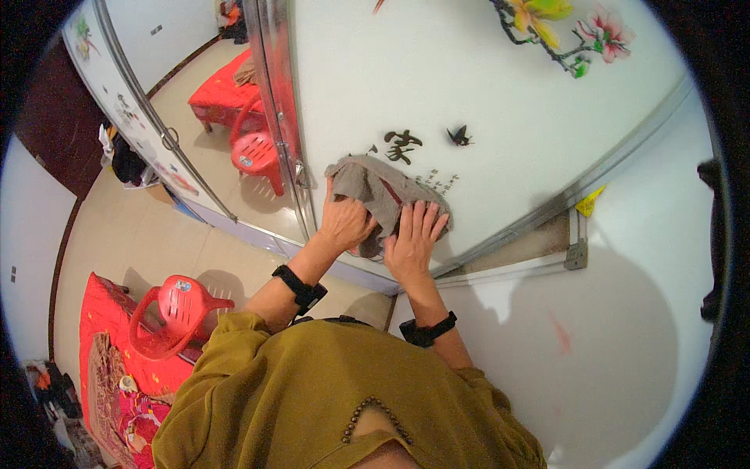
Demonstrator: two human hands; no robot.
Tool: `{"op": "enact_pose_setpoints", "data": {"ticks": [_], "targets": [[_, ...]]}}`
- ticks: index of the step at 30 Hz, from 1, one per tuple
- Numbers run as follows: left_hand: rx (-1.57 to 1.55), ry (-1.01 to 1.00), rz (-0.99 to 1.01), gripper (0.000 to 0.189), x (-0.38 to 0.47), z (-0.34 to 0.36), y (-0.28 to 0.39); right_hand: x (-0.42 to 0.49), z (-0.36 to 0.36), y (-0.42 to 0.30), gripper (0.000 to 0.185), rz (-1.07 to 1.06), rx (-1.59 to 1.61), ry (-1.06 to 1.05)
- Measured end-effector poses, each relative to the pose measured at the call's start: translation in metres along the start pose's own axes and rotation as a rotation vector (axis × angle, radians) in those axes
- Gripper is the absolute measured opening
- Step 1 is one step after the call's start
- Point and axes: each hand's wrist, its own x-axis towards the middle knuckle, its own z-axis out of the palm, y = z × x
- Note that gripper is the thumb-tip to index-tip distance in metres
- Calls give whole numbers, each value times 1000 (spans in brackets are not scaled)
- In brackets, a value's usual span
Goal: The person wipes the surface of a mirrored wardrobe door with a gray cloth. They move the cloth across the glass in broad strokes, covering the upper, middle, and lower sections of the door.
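A grey cloth (375,182) with a dark red stripe lies bunched against a glossy white sliding wardrobe door (375,76). My left hand (345,223) grips the cloth's left side, its thumb raised along the edge and its other fingers partly hidden in the folds. With fingers spread, my right hand (413,240) holds the lower right part of the cloth flat against the door. Black painted characters (402,146) and a butterfly picture (460,136) show just above the cloth. Each wrist wears a black band.
To the left, a mirrored door panel (193,117) with a metal frame reflects the room. Behind on the left stand a red plastic chair (181,305) and a bed with a red cover (99,299). A white wall (586,352) closes the right side.
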Motion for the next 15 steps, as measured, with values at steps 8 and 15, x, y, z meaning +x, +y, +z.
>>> {"op": "enact_pose_setpoints", "data": {"ticks": [8, 15], "targets": [[-221, 303, 53, 52, 34, -42, -10, 61, -19, -15, 68, -62, 18, 99], [-194, 438, 205, 46, 73, -95, -20, 118, -40, -33, 63, -89, -28, 263]]}}
